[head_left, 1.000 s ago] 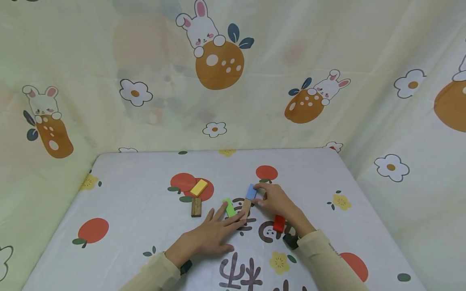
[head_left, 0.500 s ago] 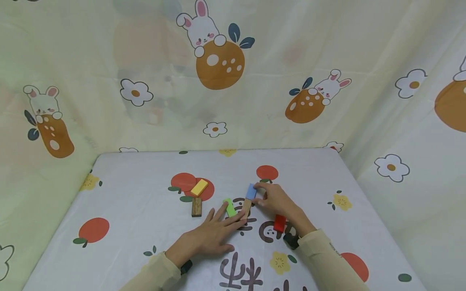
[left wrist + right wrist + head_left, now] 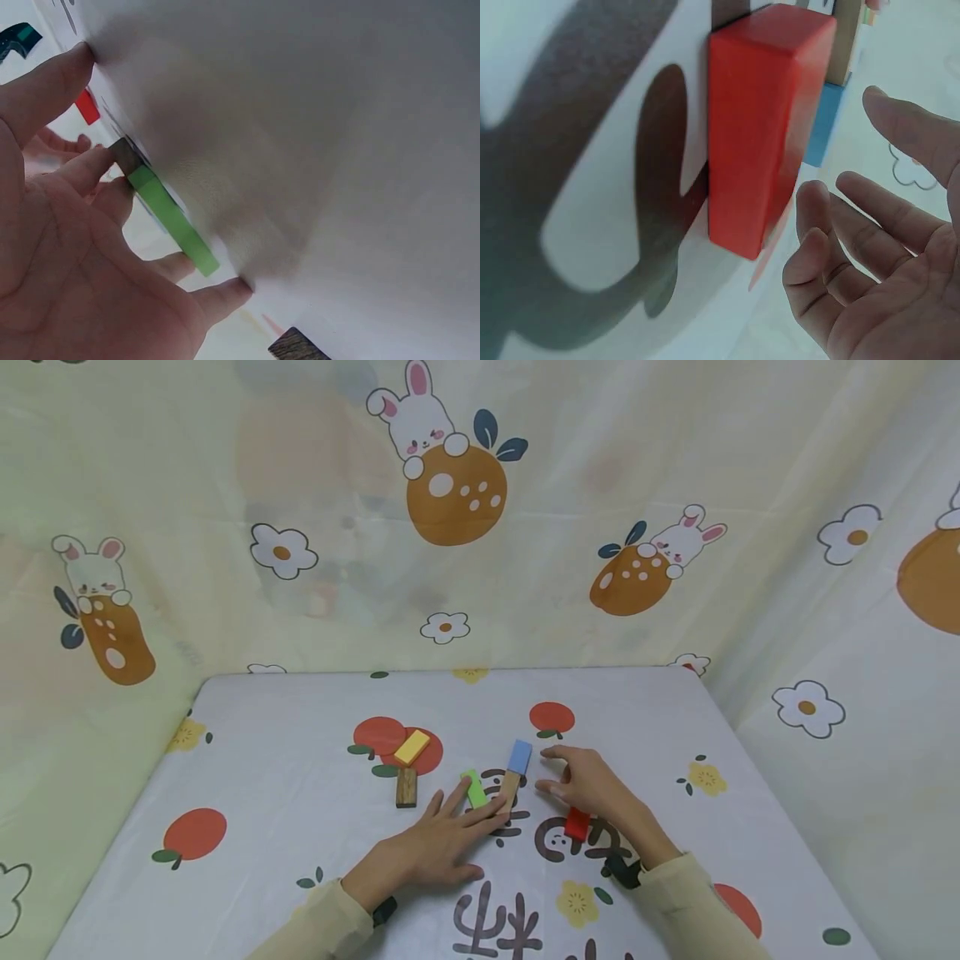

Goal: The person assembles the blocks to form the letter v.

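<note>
My left hand point(image 3: 433, 845) lies spread on the tabletop, its fingertips at the green block point(image 3: 474, 788) and the near end of a light wooden block point(image 3: 508, 788). A blue block point(image 3: 520, 757) lies end to end with the wooden one, slanting away to the right. In the left wrist view the green block point(image 3: 172, 219) runs along the fingertips. Just right of the blue block, my right hand point(image 3: 588, 781) hovers with thumb and index finger apart and nothing between them. Below its palm lies a red block point(image 3: 577, 824), large in the right wrist view.
Farther left, a yellow block point(image 3: 412, 748) meets a dark brown wooden block point(image 3: 406, 787) corner to end. The table point(image 3: 285, 777) has a white cloth printed with fruit and flowers. A patterned curtain point(image 3: 337, 602) hangs behind it.
My right hand has let go of the blue block and drawn back to the right, its thumb and finger parting. The blocks and my left hand have stayed in place.
</note>
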Tool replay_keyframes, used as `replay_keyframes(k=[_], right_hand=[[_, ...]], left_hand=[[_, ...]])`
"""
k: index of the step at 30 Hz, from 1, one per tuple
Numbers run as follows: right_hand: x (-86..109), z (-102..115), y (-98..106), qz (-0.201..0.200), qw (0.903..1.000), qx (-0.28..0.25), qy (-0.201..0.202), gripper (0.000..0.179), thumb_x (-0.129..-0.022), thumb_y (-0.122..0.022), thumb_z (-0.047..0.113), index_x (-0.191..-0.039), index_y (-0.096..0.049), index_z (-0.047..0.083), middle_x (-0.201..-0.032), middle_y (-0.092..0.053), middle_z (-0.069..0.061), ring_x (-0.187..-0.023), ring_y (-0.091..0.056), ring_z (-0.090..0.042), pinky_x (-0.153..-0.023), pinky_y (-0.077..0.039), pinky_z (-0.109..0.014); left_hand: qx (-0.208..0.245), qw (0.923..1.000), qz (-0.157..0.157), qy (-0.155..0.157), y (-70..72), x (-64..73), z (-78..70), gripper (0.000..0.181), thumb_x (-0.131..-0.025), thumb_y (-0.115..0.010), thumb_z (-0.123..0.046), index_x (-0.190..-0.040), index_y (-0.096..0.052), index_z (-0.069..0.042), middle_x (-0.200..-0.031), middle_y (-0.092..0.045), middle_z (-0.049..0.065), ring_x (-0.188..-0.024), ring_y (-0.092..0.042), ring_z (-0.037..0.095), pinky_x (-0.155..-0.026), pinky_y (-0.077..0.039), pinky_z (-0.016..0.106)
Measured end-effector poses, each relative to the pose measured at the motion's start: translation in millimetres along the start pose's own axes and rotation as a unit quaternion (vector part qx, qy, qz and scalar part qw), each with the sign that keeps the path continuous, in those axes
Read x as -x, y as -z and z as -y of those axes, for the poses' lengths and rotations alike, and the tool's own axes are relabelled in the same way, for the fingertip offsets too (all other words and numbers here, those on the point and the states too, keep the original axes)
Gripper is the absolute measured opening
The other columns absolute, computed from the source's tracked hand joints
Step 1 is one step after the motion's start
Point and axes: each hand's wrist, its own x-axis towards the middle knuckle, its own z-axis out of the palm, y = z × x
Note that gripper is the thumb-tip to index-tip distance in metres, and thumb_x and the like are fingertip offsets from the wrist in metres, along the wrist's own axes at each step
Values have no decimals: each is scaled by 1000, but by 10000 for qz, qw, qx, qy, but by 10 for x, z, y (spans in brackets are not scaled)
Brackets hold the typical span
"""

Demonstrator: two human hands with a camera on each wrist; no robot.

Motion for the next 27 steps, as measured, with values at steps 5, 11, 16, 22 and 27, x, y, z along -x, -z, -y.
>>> replay_keyframes(k=[5,11,16,22,27], right_hand=[[123,-71,46,-25,10000,-39,-64,58,-91,-84,29,-142,-66,8,-123,-74,-15,-82,-57,-19,-59,-51,-25],[252,-126,95,117,9997,-48,-210,58,-89,-86,28,-140,-68,8,-109,-75,-11,-79,-56,-17,-60,-51,-26],[360,-128,137,349,9985,171,-396,63,-85,-90,31,-139,-69,7,-101,-73,-9,-78,-57,-17,-60,-53,-27],[469,-121,176,470,9967,287,-590,64,-79,-94,32,-135,-72,8,-107,-76,-9,-79,-59,-17,-63,-55,-28],[504,-159,181,566,9964,170,-603,67,-76,-97,32,-135,-73,11,-97,-72,-6,-80,-57,-17,-61,-52,-29]], left_hand=[[63,10000,17,-8,-5,1,0,85,-99,-71,-46,-168,-22,-43,-179,-9,-21,-169,3,37,-131,-16,70],[42,10000,49,39,12,2,2,84,-99,-71,-46,-168,-23,-44,-179,-9,-21,-169,4,36,-131,-16,70],[59,10000,50,43,19,1,-1,83,-99,-71,-46,-168,-24,-43,-179,-9,-20,-169,4,36,-131,-16,69],[109,9999,37,9,23,4,-7,83,-99,-71,-45,-168,-24,-43,-179,-10,-20,-169,4,36,-131,-15,69],[121,9999,37,17,18,6,-7,83,-99,-71,-45,-168,-24,-43,-179,-10,-20,-169,4,36,-131,-15,69]])
